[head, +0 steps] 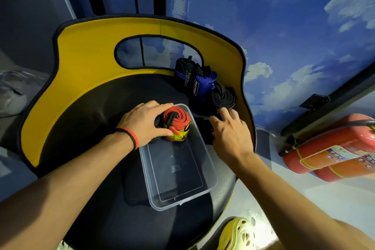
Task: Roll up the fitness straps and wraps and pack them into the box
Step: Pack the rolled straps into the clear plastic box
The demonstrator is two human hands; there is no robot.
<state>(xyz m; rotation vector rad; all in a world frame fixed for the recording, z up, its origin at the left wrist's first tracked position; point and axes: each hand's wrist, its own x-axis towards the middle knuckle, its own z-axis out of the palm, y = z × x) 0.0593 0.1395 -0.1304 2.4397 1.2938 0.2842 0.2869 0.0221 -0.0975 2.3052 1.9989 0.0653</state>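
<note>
Head cam: clear plastic box (182, 203) sits on the black seat (91, 111) of a chair with a yellow backrest (85, 46). Left hand (145, 123) grips a rolled red wrap (178, 121), fingers and thumb curled round its side. The roll stands on end inside the box at the far end, spiral facing up, with a yellow and black band low on it. Rest of the box floor is bare. Left wrist has a red and black wristband (132, 138). Right hand (231, 130) is outside the box, just beside its right wall, fingers loosely spread with the tips down on a loose black strap (205, 130) lying on the seat. I can't tell if it's pinching any of it. Three more rolls are grouped at the back right of the seat, against the backrest: a flat black coil (223, 97) nearest the right hand, a blue roll (203, 85) behind it, and a black roll with white lettering (183, 71) furthest back. Two red fire extinguishers (334, 148) lie on the floor to the right. A yellow shoe (239, 233) shows at the bottom edge.
</note>
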